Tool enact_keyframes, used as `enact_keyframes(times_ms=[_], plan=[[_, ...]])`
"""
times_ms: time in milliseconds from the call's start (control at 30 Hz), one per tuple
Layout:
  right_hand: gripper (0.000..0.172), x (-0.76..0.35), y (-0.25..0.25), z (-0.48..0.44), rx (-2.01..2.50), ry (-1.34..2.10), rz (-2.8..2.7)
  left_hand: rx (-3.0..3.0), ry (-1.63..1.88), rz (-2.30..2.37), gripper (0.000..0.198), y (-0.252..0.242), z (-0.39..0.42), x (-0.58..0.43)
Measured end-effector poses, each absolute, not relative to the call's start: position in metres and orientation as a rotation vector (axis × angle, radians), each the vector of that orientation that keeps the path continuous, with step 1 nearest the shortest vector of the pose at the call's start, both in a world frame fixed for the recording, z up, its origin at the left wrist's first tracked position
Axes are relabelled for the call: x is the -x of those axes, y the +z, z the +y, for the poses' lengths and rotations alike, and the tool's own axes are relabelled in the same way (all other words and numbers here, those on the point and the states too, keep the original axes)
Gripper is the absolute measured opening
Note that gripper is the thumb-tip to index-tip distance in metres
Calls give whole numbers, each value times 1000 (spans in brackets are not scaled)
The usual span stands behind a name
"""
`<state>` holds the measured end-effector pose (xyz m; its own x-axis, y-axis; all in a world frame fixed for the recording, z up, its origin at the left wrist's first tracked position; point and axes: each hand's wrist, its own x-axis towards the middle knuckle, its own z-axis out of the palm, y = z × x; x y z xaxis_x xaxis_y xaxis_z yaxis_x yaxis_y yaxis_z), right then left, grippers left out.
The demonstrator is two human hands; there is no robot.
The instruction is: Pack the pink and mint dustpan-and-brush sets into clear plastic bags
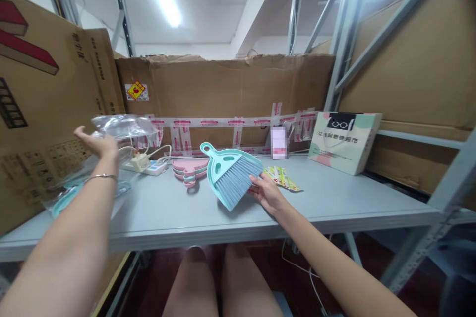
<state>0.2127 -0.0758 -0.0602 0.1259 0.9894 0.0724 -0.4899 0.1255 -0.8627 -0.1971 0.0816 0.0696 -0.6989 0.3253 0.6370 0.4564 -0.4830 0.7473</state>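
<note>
My right hand (266,192) grips the right edge of a mint-green dustpan (210,167) with a small brush (235,178) fitted into it, its grey-blue bristles facing me. The set is tilted up over the table, its looped handle pointing to the upper left. At the left, my left hand (97,142) is raised with a crumpled clear plastic bag (126,126) between thumb and fingers; the hold is partly hidden. Beneath my left forearm, clear plastic covers another mint-green piece (69,198). Pink dustpans (190,164), stacked with a mint-green one, lie left of the set.
A power strip (154,167) with a plug and cables lies behind my left hand. Yellow-green packets (284,178), a phone (279,142) and a printed box (344,142) are to the right. Large cartons (223,84) and metal shelf posts (344,49) enclose the grey table (334,203).
</note>
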Motion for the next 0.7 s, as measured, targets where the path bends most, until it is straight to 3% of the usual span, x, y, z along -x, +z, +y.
enact_keyframes(times_ms=[100, 167, 233, 300, 367, 533, 633, 700], plan=[[28, -212, -60, -75, 803, 1285, -776, 982, -2065, -2067, 32, 72, 69, 221], [27, -211, -59, -74, 803, 1288, -760, 1101, -1926, -2136, 38, 71, 58, 215], [24, -211, -59, -73, 796, 1288, -747, 1210, -1847, -1887, 54, 68, 45, 189], [22, -211, -58, -73, 785, 1290, -748, 1473, -1840, -1444, 57, 61, 30, 148], [20, -210, -56, -73, 771, 1298, -767, 1826, -2014, -1173, 48, 49, 15, 98], [26, -209, -56, -78, 740, 1368, -832, 3030, -2623, -1175, 39, 14, -10, 1], [30, -210, -57, -79, 812, 1392, -899, 3249, -2899, -675, 47, 2, -14, -14], [31, -209, -53, -82, 877, 1183, -913, 3223, -2954, -447, 49, 0, -16, -11]])
